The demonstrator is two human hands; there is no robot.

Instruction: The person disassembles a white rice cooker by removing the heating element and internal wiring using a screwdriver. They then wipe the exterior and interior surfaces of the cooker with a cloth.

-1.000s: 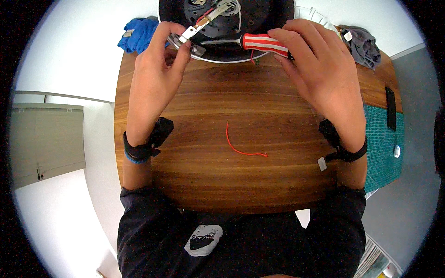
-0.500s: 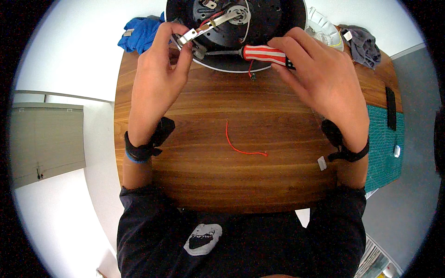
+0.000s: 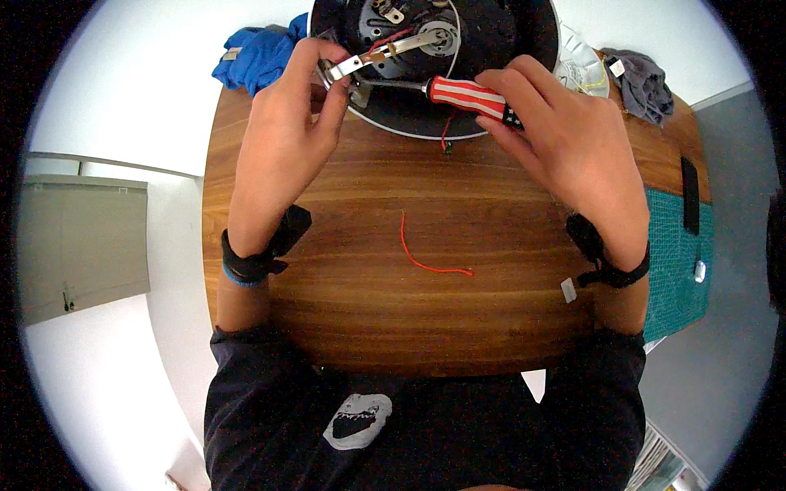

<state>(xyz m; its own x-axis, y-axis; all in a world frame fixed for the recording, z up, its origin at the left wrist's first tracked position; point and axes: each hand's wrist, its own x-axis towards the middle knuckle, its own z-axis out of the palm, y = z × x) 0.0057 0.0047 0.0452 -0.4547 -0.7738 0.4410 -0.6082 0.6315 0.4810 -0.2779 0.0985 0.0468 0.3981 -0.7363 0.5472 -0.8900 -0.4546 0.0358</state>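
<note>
A round black appliance housing [image 3: 512, 37] with a pale rim lies at the far edge of the table, its inside facing up. A shiny metal strip [image 3: 401, 47] runs out from its middle toward the left. My left hand [image 3: 286, 131] pinches the outer end of that strip between thumb and fingers. In my right hand [image 3: 569, 143] is a screwdriver [image 3: 467, 94] with a red and white striped handle. Its shaft points left, with the tip close to my left fingertips; whether it touches anything is hidden. A thin red lead [image 3: 447, 135] hangs over the housing's near rim.
A loose red wire [image 3: 416, 259] curves on the wooden table [image 3: 360, 303]. Blue cloth [image 3: 258, 61] lies at the far left, grey cloth [image 3: 647, 86] and crumpled clear plastic [image 3: 583, 61] at the far right. A green cutting mat [image 3: 675, 278] and a black bar [image 3: 690, 196] lie right.
The housing has shifted slightly right and nearer in the picture, with the metal strip following. My left hand still pinches the strip; the screwdriver's handle has tilted a little more downward.
</note>
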